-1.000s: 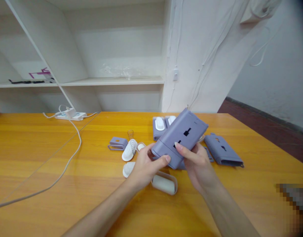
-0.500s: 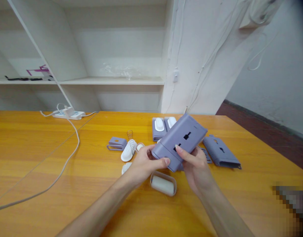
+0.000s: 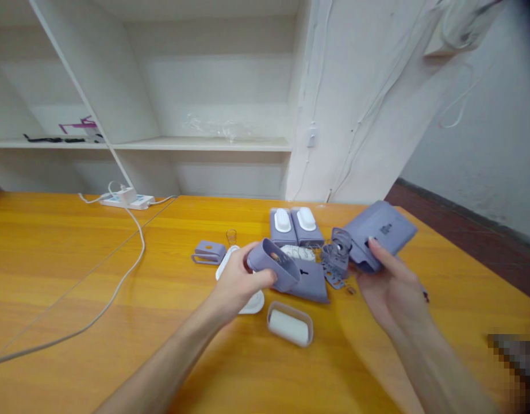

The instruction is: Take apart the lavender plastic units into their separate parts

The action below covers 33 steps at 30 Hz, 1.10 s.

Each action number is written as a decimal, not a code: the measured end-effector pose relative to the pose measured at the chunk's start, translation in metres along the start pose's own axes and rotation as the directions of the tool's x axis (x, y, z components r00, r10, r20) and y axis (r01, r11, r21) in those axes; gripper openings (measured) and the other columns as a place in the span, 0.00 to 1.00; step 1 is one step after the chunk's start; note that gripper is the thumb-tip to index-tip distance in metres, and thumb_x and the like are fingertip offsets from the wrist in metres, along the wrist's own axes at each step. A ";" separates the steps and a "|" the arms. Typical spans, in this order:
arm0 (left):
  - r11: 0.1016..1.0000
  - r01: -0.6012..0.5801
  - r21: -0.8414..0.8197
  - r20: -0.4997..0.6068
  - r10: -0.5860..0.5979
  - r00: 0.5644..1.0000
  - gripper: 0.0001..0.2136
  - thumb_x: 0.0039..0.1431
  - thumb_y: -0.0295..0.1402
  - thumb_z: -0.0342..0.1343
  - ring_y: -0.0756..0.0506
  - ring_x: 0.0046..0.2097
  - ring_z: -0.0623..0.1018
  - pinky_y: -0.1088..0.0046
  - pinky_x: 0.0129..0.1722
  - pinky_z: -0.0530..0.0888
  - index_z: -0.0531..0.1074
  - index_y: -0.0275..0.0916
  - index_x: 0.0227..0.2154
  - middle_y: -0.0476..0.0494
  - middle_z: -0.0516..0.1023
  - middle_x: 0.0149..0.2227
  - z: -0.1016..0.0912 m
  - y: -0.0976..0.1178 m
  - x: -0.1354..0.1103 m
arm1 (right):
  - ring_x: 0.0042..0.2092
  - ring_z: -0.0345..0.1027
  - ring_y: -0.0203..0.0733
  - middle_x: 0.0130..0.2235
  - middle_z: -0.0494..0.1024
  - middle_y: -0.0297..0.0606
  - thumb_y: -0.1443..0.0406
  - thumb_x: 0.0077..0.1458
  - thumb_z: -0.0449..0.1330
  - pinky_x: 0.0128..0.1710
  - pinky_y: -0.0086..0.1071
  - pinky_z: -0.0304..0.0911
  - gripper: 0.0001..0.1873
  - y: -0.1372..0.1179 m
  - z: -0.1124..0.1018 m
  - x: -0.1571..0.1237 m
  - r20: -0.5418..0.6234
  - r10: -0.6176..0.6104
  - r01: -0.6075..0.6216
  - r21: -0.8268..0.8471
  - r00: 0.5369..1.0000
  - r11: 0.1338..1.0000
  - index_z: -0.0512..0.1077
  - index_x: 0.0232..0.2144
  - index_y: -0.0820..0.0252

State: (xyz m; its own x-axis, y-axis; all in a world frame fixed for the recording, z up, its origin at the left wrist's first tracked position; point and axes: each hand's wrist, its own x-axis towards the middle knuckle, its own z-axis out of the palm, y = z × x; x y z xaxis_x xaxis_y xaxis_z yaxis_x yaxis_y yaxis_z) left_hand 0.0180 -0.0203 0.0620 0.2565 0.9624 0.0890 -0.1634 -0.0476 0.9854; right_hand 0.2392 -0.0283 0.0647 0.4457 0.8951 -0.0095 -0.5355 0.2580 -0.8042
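Nearest, orange wood of the tabletop (image 3: 256, 379) spreads between the two forearms, leaving room all round the rim of an oval container (image 3: 300, 314) that holds a white roll (image 3: 288, 329). Just left of it, a white oval piece (image 3: 253, 305) sits partly behind the left hand (image 3: 237, 282). That hand grips a short purple sleeve (image 3: 283, 280) at one end, its oval mouth tilted up and rightward. The right hand (image 3: 390, 287) grasps a longer purple casing (image 3: 381, 227), thumb on its face, held up toward the tabletop's right edge. A broad gap parts the two held pieces; in it show a flat purple case (image 3: 312, 283), partly hidden by the sleeve, and a cluster of perforated purple parts (image 3: 336, 256) beside the casing's near end. Beyond, two purple boxes (image 3: 284, 239) topped with white ovals stand side by side near the back edge. Leftward, past a purple bracket (image 3: 210, 251) and a wire coil (image 3: 231, 236), a wide stretch of wood runs to a pale cable (image 3: 143, 241); behind it, a white power strip (image 3: 139, 201) lies along the back edge, below white shelves (image 3: 204, 144)
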 end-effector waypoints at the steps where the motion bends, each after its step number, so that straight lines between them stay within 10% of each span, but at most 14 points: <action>1: 1.000 0.002 0.030 0.024 -0.003 1.000 0.08 0.40 0.24 0.58 0.53 0.28 0.68 0.80 0.28 0.65 0.73 0.35 0.28 0.51 0.72 0.26 -0.002 0.004 0.001 | 0.38 0.71 0.39 0.40 0.79 0.30 0.64 0.48 0.67 0.31 0.31 0.68 0.11 -0.001 -0.004 0.002 0.018 0.016 -0.017 0.008 1.000 1.000 0.76 0.37 0.53; 8: 0.979 0.177 -0.101 0.050 -0.172 0.984 0.12 0.47 0.29 0.59 0.45 0.37 0.76 0.70 0.35 0.75 0.72 0.36 0.37 0.44 0.77 0.35 -0.012 0.006 0.000 | 0.31 0.71 0.39 0.35 0.80 0.29 0.60 0.50 0.66 0.29 0.34 0.68 0.08 0.011 -0.009 0.000 0.069 0.187 -0.188 0.013 0.980 0.982 0.76 0.35 0.52; 20: 0.966 0.220 -0.134 0.067 -0.212 0.975 0.23 0.52 0.31 0.59 0.43 0.37 0.77 0.59 0.31 0.80 0.60 0.45 0.50 0.44 0.72 0.40 -0.015 0.004 -0.001 | 0.36 0.72 0.42 0.40 0.80 0.34 0.58 0.46 0.68 0.29 0.31 0.67 0.17 0.017 -0.019 0.006 0.026 0.037 -0.029 -0.272 0.999 0.962 0.75 0.39 0.56; 26: 0.937 0.246 -0.249 0.136 -0.218 0.966 0.19 0.56 0.29 0.55 0.44 0.43 0.76 0.54 0.40 0.78 0.60 0.48 0.49 0.45 0.69 0.45 -0.017 0.003 0.000 | 0.52 0.69 0.50 0.50 0.77 0.41 0.52 0.54 0.60 0.52 0.42 0.61 0.23 0.012 -0.044 0.021 0.100 -0.361 0.318 -0.720 0.927 0.616 0.73 0.49 0.57; 33: 0.932 0.273 -0.239 0.151 -0.242 0.958 0.16 0.56 0.31 0.56 0.45 0.37 0.76 0.58 0.34 0.79 0.63 0.44 0.47 0.45 0.71 0.40 -0.018 0.002 0.002 | 0.56 0.64 0.64 0.54 0.73 0.55 0.47 0.54 0.55 0.53 0.53 0.58 0.36 0.009 -0.067 0.036 -0.003 -0.391 0.095 -0.968 0.921 0.231 0.68 0.57 0.64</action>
State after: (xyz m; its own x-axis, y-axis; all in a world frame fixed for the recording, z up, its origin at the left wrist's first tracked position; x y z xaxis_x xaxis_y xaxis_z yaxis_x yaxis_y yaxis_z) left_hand 0.0012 -0.0140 0.0612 0.4288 0.8937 -0.1316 -0.3099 0.2824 0.9079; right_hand 0.2984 -0.0181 0.0169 0.6215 0.7222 0.3036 0.6134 -0.2075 -0.7621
